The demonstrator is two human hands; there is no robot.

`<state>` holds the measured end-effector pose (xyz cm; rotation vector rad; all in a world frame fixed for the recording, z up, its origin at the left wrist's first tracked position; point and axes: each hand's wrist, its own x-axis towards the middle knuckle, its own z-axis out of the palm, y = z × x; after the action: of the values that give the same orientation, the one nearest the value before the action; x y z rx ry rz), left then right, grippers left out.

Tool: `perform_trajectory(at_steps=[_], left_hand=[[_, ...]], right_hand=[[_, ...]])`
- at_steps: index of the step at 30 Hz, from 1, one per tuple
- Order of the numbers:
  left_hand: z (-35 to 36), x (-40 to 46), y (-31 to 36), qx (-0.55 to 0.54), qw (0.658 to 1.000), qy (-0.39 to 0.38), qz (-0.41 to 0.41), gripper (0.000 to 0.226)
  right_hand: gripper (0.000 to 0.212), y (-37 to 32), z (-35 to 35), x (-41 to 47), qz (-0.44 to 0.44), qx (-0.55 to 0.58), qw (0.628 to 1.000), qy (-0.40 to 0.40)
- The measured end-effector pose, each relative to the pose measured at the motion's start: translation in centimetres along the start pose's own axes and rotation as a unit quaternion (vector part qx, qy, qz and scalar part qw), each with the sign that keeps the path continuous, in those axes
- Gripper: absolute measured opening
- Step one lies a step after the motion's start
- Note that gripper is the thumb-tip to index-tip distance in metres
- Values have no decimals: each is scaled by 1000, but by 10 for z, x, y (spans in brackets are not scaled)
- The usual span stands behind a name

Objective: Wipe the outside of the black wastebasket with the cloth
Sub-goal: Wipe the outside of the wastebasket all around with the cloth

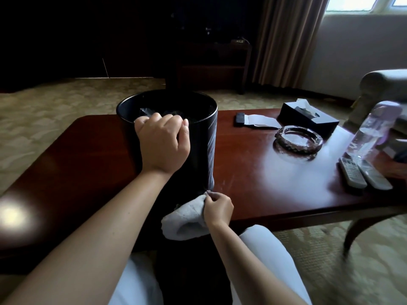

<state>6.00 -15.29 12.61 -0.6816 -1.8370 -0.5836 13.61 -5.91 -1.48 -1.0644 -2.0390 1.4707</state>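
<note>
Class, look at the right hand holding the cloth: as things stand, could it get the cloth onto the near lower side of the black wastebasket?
Probably yes. The right hand holds the cloth right at the wastebasket base, nothing between them; the left hand grips the rim higher up.

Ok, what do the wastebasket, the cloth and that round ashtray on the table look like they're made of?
Wastebasket: smooth glossy black, likely plastic or lacquered metal; its side shows streaky reflections. Cloth: soft grey-white fabric, perhaps terry or microfibre, bunched in folds in the right hand. Ashtray: clear cut glass or crystal, see-through with faceted edges. Table: reddish polished wood, mirror-like glare.
</note>
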Motion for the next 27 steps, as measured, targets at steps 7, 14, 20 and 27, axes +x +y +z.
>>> perform_trajectory(at_steps=[7, 14, 20, 27], left_hand=[[2, 0, -2, -11, 1000, 12, 0, 33], [-1, 6, -16, -93, 995, -22, -2, 42], [-3, 8, -18, -82, 996, -16, 9, 46], [9, 3, 0, 115, 991, 27, 58, 42]], right_hand=[[19, 1, 3, -3, -16, 2, 1000, 4], [20, 2, -3, -3, 13, 8, 999, -28], [20, 6, -4, -14, 19, 23, 999, -27], [21, 8, -2, -18, 5, 22, 1000, -22]])
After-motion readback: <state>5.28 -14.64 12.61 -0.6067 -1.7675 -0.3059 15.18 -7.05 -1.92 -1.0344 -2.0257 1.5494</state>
